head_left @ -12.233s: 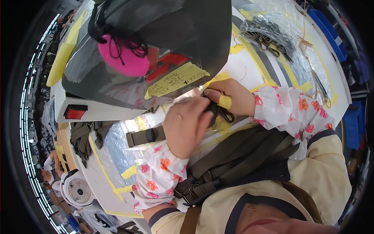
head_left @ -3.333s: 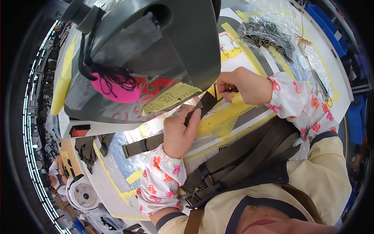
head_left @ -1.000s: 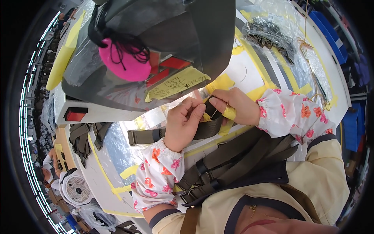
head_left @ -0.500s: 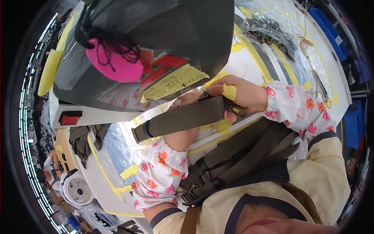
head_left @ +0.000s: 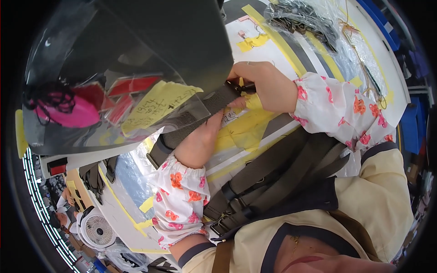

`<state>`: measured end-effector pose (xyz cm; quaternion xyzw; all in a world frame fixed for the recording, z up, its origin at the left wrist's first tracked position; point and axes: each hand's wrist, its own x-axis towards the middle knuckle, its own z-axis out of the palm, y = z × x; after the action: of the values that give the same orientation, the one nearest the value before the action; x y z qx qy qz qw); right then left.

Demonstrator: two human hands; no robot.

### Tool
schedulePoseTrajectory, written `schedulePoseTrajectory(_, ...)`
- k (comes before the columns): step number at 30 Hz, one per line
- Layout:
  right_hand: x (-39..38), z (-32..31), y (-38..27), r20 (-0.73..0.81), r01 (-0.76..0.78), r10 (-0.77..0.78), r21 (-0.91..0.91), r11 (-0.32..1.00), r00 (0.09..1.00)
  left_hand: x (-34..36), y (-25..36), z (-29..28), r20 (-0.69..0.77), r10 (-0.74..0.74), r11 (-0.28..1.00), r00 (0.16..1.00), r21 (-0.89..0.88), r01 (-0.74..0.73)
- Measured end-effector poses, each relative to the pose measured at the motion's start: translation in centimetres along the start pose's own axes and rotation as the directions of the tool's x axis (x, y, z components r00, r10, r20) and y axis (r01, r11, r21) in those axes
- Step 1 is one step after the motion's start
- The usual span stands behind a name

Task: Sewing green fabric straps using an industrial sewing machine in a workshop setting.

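Here's the right hand [head_left: 268,86], curled in close under the machine [head_left: 168,41], fingers clamped on the upper end of 1 brown strap [head_left: 182,133], beside a small dark clip [head_left: 248,88]! The strap slants across, its lower end at a buckle [head_left: 156,158] near the left wrist. The left hand [head_left: 205,139] reaches beneath it; its fingers are mostly hidden, so I can't tell their grip. Closer to the body, a pile of straps [head_left: 289,168] lies on the surface [head_left: 111,204]. Beyond the right hand, a clear bag [head_left: 314,22] of metal clips!
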<state>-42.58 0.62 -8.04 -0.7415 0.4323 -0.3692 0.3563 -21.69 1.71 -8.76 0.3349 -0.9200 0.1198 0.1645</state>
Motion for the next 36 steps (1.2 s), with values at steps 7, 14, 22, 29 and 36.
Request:
schedulePoseTrajectory(7,0.6,-1.4,1.7,0.103,0.054,-0.047,-0.063,0.997,0.994,0.5,0.2,0.0,0.073,-0.012,0.94,0.997,-0.338,0.036)
schedulePoseTrajectory(14,1.0,0.4,0.5,0.155,0.147,-0.098,-0.352,0.924,0.983,-0.3,0.0,0.2,0.184,-0.131,0.882,0.974,-0.426,0.199)
schedulePoseTrajectory(22,0.0,1.0,1.9,0.121,0.517,-0.518,-0.418,0.747,0.847,-0.4,0.6,0.2,0.262,-0.239,0.82,0.935,-0.462,0.339)
schedulePoseTrajectory(29,-0.6,1.4,1.2,0.194,0.49,-0.474,-0.582,0.649,0.859,-0.4,1.3,0.1,0.108,-0.191,0.936,0.976,-0.281,0.214)
schedulePoseTrajectory(36,-1.2,1.4,0.8,0.25,0.479,-0.435,-0.666,0.571,0.865,-0.1,0.2,0.2,-0.159,0.011,0.995,0.987,-0.1,-0.027)
